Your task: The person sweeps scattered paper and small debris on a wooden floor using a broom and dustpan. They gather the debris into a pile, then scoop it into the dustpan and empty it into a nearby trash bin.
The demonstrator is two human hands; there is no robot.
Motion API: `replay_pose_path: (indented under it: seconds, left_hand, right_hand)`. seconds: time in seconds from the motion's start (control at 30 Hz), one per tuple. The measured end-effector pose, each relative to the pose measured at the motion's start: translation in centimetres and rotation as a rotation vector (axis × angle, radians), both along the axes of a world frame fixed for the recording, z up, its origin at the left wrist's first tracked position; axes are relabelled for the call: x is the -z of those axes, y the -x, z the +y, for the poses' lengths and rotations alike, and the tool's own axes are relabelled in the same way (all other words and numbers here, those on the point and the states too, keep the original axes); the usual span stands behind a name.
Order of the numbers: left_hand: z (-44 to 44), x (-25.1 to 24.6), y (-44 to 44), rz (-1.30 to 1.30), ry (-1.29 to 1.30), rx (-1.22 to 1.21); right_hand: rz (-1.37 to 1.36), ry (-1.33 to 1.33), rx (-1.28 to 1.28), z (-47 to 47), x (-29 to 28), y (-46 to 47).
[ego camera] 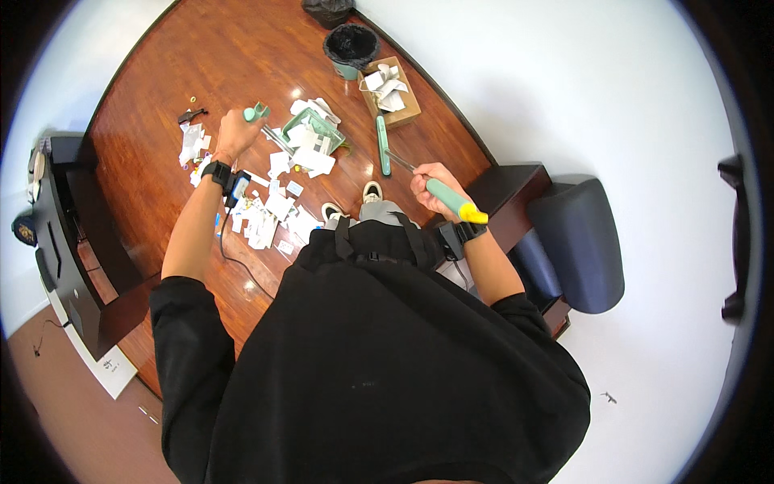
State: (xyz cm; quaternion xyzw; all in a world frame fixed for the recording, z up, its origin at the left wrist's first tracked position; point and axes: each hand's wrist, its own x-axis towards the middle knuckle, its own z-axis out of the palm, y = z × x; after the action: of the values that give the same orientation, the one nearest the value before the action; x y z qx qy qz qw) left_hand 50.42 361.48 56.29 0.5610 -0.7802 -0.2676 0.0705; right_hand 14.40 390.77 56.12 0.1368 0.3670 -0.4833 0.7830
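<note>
My left hand [233, 134] is closed around the green-ended handle [278, 141] of a long-handled dustpan. Its green pan [329, 130] lies on the wooden floor with white papers in it and some hanging over its edge. In my right hand [436, 184] is a broom handle [446, 196], green with a yellow end. The pole slants down to the green broom head [383, 145], which is near the floor, to the right of the pan. Scattered paper scraps [263, 221] cover the floor between my left arm and my shoes [372, 192].
A cardboard box [402, 115] of crumpled paper stands beside a black-lined bin [347, 69]. A dark object [192, 116] and plastic wrapping [192, 142] lie left of my left hand. A dark desk [109, 296] stands left; a padded chair [574, 242] stands right, by the wall.
</note>
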Motion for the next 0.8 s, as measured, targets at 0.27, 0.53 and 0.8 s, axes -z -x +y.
replay_pose_path:
  seconds: [0.27, 0.53, 0.8]
  left_hand:
    - [-3.6, -5.0, 4.6, 0.104, 0.069, 0.16]
    - [-5.1, -10.1, 9.5, 0.18, 0.082, 0.281]
    - [-6.6, -12.3, 13.4, 0.23, 0.213, 0.465]
  right_hand:
    - [-0.132, -0.083, 0.243, -1.0, -1.3, -2.4]
    - [-0.068, -0.241, 0.349, 0.5, -3.8, -2.6]
    - [0.112, -0.185, 0.475, 0.8, 0.0, -4.4]
